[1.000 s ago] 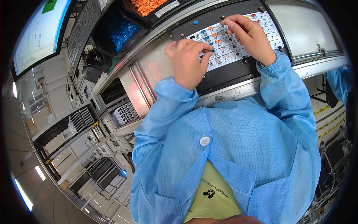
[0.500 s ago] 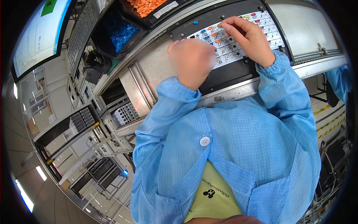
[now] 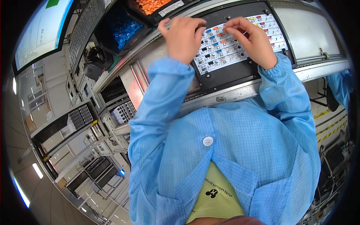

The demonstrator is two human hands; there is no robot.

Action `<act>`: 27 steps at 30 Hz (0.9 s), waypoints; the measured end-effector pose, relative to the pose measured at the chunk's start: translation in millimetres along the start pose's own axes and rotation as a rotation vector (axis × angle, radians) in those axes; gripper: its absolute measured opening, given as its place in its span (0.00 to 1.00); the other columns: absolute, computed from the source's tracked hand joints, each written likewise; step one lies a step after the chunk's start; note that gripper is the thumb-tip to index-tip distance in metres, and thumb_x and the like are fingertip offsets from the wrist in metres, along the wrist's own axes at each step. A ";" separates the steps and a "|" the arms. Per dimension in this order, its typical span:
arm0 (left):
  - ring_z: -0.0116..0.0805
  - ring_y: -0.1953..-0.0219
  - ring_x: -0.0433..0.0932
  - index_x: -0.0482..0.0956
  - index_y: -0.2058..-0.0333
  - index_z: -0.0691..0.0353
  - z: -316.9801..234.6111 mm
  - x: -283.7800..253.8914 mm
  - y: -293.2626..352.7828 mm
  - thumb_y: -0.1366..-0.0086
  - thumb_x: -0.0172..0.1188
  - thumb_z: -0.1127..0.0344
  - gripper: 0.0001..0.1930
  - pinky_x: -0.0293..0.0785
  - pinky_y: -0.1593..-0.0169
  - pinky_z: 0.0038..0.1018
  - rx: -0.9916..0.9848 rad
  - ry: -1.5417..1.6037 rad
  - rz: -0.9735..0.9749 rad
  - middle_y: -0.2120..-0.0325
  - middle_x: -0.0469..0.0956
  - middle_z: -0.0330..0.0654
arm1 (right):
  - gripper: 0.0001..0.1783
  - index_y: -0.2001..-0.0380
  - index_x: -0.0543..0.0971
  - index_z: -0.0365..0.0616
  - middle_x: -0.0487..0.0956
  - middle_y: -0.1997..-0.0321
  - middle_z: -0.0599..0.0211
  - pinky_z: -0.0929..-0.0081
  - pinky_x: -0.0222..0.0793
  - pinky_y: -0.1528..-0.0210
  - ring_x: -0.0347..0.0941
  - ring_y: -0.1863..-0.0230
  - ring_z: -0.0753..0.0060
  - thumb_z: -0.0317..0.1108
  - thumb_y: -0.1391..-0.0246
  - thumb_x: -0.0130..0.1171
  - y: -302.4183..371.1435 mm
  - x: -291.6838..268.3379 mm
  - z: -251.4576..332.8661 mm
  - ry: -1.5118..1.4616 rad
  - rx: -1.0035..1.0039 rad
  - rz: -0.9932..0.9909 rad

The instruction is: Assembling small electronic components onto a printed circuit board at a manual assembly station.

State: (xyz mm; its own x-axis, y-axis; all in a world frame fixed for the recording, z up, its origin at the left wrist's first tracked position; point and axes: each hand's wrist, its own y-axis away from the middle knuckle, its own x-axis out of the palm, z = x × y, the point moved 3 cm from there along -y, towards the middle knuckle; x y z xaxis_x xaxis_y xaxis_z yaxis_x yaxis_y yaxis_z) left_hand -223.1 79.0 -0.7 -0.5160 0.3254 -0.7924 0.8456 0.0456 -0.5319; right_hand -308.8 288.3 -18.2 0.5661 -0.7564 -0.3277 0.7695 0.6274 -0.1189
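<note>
Fingertips of the right hand (image 3: 252,40) pinch narrowly, perhaps on a small part, over the white circuit board (image 3: 240,43), whose long axis runs left-right in its black carrier (image 3: 232,75). Left hand (image 3: 182,37) rests loosely curled at the board's left end.

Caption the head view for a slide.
Left hand and right hand work over a white circuit board in a black fixture.

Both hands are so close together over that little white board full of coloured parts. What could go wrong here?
The left hand lies over the circuit board's left end, so it could knock small parts it hides from view. The right hand's fingertips pinch among tightly packed components, so one might go in crooked or in the wrong spot. A loose sleeve cuff might also brush the board.
</note>
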 end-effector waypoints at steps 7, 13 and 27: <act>0.34 0.51 0.78 0.88 0.62 0.46 20.3 23.5 -10.0 0.36 0.72 0.59 0.05 0.55 0.39 0.46 0.003 -0.162 0.101 0.64 0.85 0.29 | 0.07 0.60 0.88 0.44 0.86 0.61 0.67 0.66 0.76 0.54 0.79 0.58 0.61 0.29 0.43 0.71 17.5 -4.5 23.5 0.443 -0.402 0.029; 0.35 0.53 0.79 0.87 0.62 0.50 5.9 7.9 -2.0 0.33 0.68 0.61 0.04 0.55 0.38 0.44 -0.046 -0.030 0.012 0.64 0.85 0.31 | 0.06 0.64 0.87 0.45 0.86 0.64 0.68 0.64 0.76 0.51 0.80 0.59 0.61 0.29 0.46 0.73 22.1 -2.9 18.4 0.502 -0.364 0.056; 0.36 0.67 0.80 0.85 0.60 0.54 -12.1 -12.6 26.5 0.30 0.65 0.65 0.04 0.67 0.50 0.35 -0.185 0.327 0.070 0.68 0.83 0.35 | 0.06 0.66 0.87 0.49 0.87 0.64 0.73 0.66 0.72 0.54 0.80 0.59 0.65 0.31 0.49 0.73 23.9 1.5 16.2 0.660 -0.476 0.022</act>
State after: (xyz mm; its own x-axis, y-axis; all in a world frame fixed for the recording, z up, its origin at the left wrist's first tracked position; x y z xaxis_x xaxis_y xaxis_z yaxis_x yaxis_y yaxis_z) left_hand -192.6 87.5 -1.2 -0.4105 0.6163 -0.6720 0.9031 0.1729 -0.3930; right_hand -284.7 299.2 -6.3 0.1747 -0.5715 -0.8018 0.4684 0.7645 -0.4429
